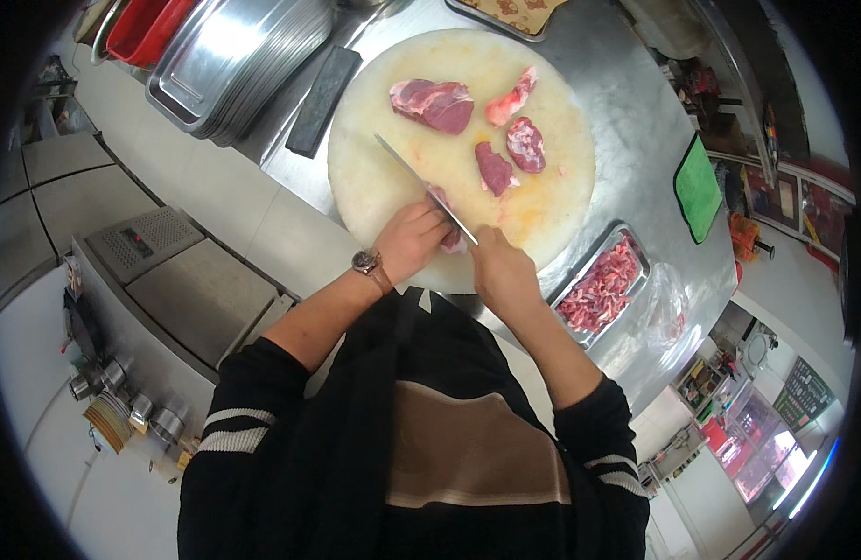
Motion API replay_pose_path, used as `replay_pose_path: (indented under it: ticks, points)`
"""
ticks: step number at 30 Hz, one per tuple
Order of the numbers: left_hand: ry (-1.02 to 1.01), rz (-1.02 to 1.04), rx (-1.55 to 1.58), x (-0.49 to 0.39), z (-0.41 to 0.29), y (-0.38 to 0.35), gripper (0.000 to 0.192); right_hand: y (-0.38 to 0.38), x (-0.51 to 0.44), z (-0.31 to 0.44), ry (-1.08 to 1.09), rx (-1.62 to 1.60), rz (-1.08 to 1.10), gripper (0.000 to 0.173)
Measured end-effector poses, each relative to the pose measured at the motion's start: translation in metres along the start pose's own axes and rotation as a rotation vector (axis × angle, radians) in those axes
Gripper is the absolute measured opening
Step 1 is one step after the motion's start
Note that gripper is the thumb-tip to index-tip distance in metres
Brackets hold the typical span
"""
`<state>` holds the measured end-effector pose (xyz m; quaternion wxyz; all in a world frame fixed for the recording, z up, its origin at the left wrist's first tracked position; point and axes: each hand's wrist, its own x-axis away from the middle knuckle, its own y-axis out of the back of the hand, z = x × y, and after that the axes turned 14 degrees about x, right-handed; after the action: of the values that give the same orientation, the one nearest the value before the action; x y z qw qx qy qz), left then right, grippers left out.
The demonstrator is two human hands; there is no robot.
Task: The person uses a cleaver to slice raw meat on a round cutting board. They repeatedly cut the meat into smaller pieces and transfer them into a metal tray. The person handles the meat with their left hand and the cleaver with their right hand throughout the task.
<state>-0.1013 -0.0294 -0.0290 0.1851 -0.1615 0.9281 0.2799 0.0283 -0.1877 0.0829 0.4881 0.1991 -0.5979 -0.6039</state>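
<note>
A round, pale cutting board [374, 175] lies on the steel table before me. My right hand [504, 269] grips the handle end of a knife [409, 170], whose long blade crosses a piece of raw meat [453, 241] near the board's close edge. Wearing a wristwatch, my left hand [413, 241] presses on that piece, its fingers right beside the blade. Farther up the board lie a larger chunk of raw meat [441, 106], a fatty strip [511, 98] and two smaller pieces of meat [526, 145], [495, 169].
Right of the board, a steel tray [640, 280] holds cut meat, with a clear plastic bag [665, 308] beside it. A green cloth [698, 189] lies at the table's right edge. A dark block [324, 101] and stacked steel trays [220, 63] stand at the upper left.
</note>
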Motion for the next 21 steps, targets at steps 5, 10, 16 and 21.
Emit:
replay_pose_path:
  ticks: [5,10,16,21]
  points:
    - [-0.022,0.007,0.008,-0.002,0.002,0.001,0.03,0.001,0.003,-0.012,-0.007,-0.053,0.017,0.013]
    - [-0.064,-0.101,-0.008,-0.001,-0.003,0.005,0.026,0.012,0.067,-0.038,-0.058,-0.007,0.042,0.014]
    - [-0.04,-0.02,-0.024,0.001,-0.007,0.004,0.027,0.024,0.076,-0.029,-0.045,0.011,0.129,0.015]
    - [-0.03,0.011,0.038,0.001,0.0,0.001,0.028,-0.002,0.008,-0.005,-0.026,-0.054,0.066,0.017]
